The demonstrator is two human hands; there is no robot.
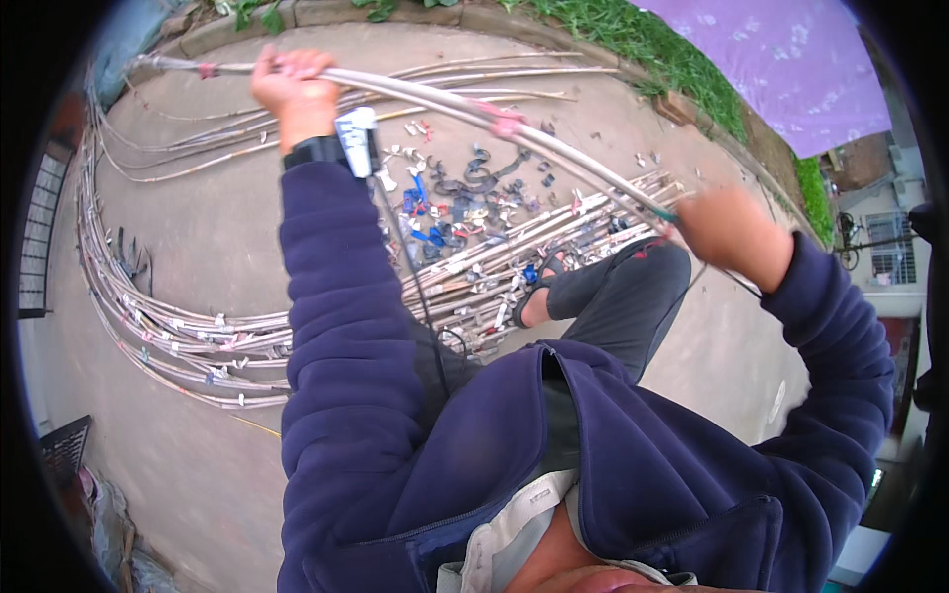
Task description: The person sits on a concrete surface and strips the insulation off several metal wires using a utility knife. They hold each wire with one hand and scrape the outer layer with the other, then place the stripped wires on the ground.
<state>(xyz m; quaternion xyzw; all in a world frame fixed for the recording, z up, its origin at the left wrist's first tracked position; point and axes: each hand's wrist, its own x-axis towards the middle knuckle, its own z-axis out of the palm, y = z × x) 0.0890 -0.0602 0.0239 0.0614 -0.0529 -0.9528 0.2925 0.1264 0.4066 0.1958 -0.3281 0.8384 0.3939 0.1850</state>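
Observation:
My left hand (293,81) is closed around a bundle of long thin poles (415,90), bamboo-like, raised off the ground. Pink ties (503,120) bind this bundle partway along. Blurred by motion, my right hand (730,228) is curled at the bundle's right end, beside a green tie (665,215). Its fingertips are hidden, and a dark strip hangs below it. Under the raised bundle, more poles (519,248) wrapped with many ties lie on the concrete by my sandalled foot (540,296).
Cut tie scraps (437,204) litter the concrete ground (200,244). Several loose poles (474,73) lie beyond, near a kerb (415,16) and grass (689,81). A purple flowered cloth (801,67) hangs at upper right. A dark cable (404,252) runs down from my left wrist.

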